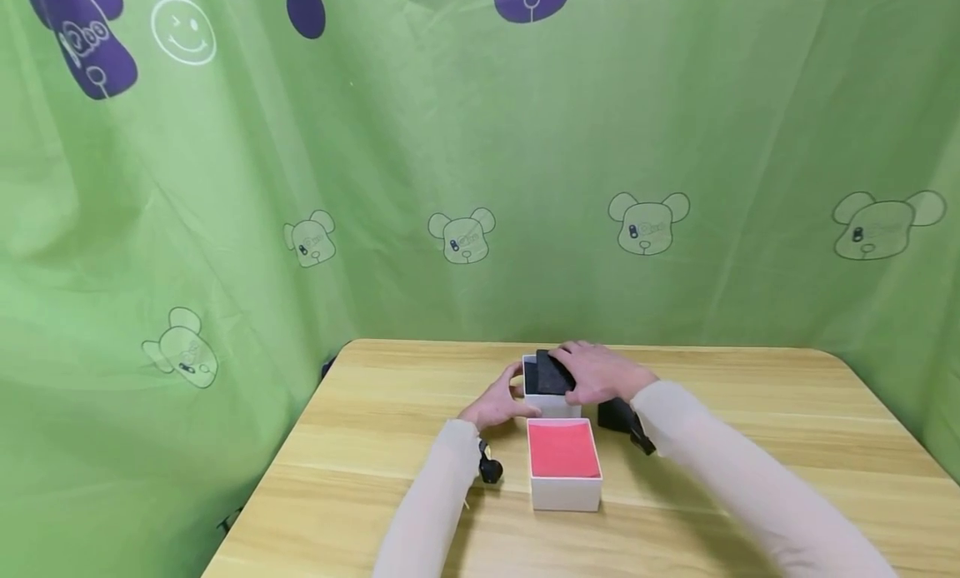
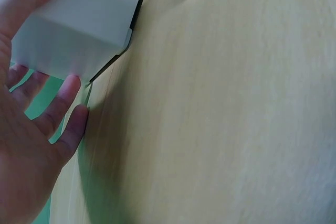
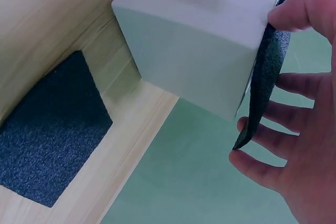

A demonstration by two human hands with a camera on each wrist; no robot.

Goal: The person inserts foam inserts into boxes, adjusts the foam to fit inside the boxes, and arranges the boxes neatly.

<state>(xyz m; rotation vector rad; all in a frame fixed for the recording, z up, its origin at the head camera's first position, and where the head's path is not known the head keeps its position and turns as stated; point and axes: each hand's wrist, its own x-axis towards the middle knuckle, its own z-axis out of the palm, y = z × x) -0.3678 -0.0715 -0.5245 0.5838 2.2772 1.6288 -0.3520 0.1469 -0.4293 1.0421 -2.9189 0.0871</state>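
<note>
A white open-topped box [image 1: 551,407] stands toward the back of the table, with dark material showing inside. My left hand [image 1: 497,401] holds it from the left, thumb on the near side and fingers spread along another side [image 2: 79,35]. Over its opening lies a thin black felt-like sheet [image 1: 553,378], which my right hand [image 1: 600,373] grips by its edges. In the right wrist view the sheet [image 3: 268,72] bends slightly between thumb and fingertips, right at the rim of the box [image 3: 194,51].
Nearer the front stands a second white box [image 1: 566,495] with a red sheet [image 1: 562,449] across its inside. Another black felt-like piece [image 3: 58,129] lies flat on the wooden table [image 1: 375,461], right of the boxes. A green patterned curtain [image 1: 555,128] hangs behind.
</note>
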